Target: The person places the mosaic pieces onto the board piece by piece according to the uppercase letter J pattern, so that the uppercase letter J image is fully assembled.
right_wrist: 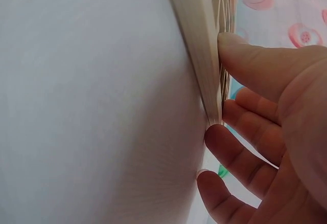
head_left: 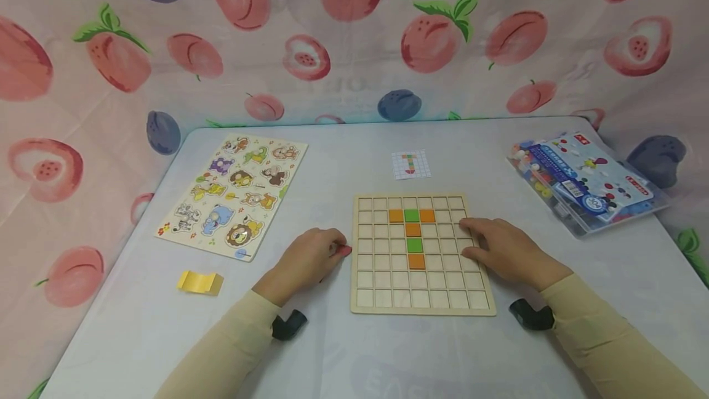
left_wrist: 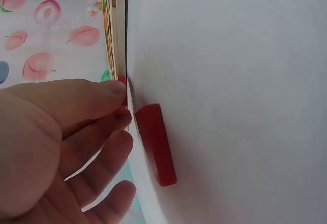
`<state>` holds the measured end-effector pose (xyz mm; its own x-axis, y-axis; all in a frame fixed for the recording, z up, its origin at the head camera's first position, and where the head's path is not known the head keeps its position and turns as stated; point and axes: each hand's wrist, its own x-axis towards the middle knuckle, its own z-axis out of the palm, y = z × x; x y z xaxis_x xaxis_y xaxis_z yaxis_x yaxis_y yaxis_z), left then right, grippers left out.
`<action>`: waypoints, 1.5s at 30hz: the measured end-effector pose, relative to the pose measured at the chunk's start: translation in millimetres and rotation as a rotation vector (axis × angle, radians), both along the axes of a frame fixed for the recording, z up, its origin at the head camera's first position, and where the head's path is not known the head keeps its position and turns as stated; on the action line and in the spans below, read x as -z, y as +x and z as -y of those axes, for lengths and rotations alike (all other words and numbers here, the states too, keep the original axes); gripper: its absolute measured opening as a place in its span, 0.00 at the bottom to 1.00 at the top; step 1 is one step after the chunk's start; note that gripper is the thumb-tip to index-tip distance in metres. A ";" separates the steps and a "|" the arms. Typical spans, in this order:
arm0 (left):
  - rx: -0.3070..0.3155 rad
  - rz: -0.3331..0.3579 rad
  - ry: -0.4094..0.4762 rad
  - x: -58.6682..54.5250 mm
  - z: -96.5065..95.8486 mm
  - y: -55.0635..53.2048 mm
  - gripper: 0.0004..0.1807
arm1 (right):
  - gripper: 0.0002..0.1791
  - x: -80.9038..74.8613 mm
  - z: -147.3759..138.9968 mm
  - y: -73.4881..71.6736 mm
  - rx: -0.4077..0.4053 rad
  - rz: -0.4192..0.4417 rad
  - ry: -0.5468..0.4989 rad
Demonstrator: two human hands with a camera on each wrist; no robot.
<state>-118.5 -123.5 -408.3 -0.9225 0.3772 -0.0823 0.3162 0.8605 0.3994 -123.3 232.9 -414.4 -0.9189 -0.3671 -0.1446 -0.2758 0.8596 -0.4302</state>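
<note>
A square wooden grid board (head_left: 423, 311) lies in the middle of the table in the head view. Orange and green tiles (head_left: 414, 245) fill several of its cells in a T shape. At the board's left edge, my left hand (head_left: 311, 260) pinches a red tile (head_left: 344, 251) between thumb and forefinger. Below those fingers, a second red tile (left_wrist: 156, 144) shows on the white table in the left wrist view. My right hand (head_left: 506, 251) rests on the board's right edge, thumb and fingertips touching it with the fingers loosely bent.
Behind the board lies a small pattern card (head_left: 411, 165) with a coloured figure on a grid. An animal puzzle board (head_left: 266, 193) is at the back left, a yellow bent piece (head_left: 200, 283) in front of it. A clear plastic case (head_left: 592, 180) of colourful pieces sits back right.
</note>
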 end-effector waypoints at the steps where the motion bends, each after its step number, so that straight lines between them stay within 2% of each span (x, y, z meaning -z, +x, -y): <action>1: 0.002 -0.004 -0.005 -0.6 0.1 0.0 0.09 | 0.31 0.1 0.0 -0.1 0.000 0.000 0.000; 14: 0.020 -0.058 -0.039 -5.0 0.4 -0.5 0.11 | 0.31 -0.7 -0.7 -0.1 -0.007 -0.015 0.002; 21: 0.049 -0.132 0.002 -4.5 -1.4 -0.1 0.08 | 0.31 -1.2 -0.9 0.1 -0.012 -0.012 -0.001; 25: 0.051 -0.149 0.034 -5.2 -3.2 0.5 0.08 | 0.31 -1.5 -0.7 0.2 -0.013 -0.010 0.000; 38: 0.055 -0.114 0.063 -9.7 -9.4 2.5 0.14 | 0.32 -0.9 0.2 0.1 -0.003 -0.001 0.005; 45: 0.059 -0.068 0.096 -10.2 -13.7 2.6 0.15 | 0.32 -1.2 0.5 0.3 0.000 0.000 0.009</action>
<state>-115.9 -109.8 -398.1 -0.9008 0.4339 0.0183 0.3940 0.7987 0.4548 -122.9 232.4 -413.3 -0.9189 -0.3659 -0.1476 -0.2761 0.8636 -0.4219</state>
